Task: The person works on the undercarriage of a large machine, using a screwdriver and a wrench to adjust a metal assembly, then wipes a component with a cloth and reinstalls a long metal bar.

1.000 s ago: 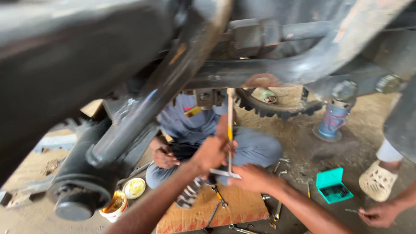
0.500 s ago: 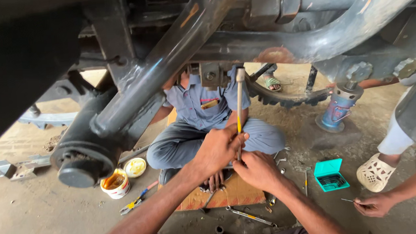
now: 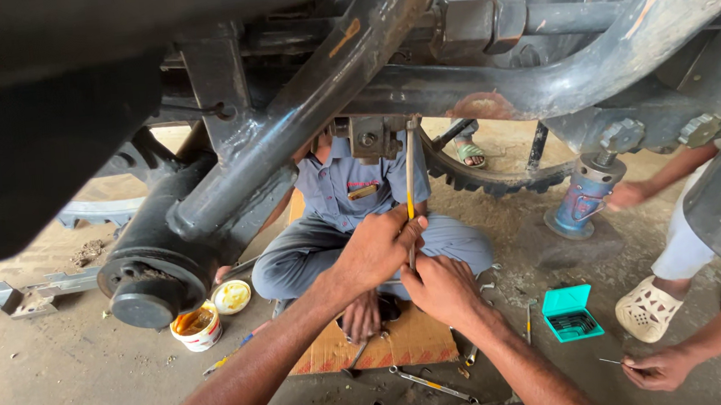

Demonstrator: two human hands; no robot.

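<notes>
Both hands are up under the vehicle frame, on one tool. Left hand has its fingers wrapped tight around a long thin tool with a yellow grip. The tool stands near upright, its top end up at the rusty bracket under the crossmember. Right hand sits just below and touching the left; fingers are curled at the tool's lower end, but the view shows the back of the hand, so I cannot tell for certain that they grip it.

Behind the tool, a second person in a grey-blue work shirt sits cross-legged on the floor facing the camera, with one hand down on a cardboard sheet. A heavy black axle tube runs diagonally at left and ends in a round hub. Below the hub: an open grease tub, with its lid just beside it.

On the floor at right: a teal case of hex keys lying open, and a blue bottle jack standing upright under the frame. Another person's hand is at lower right, holding a thin pin. A spanner lies at the near edge of the cardboard.
</notes>
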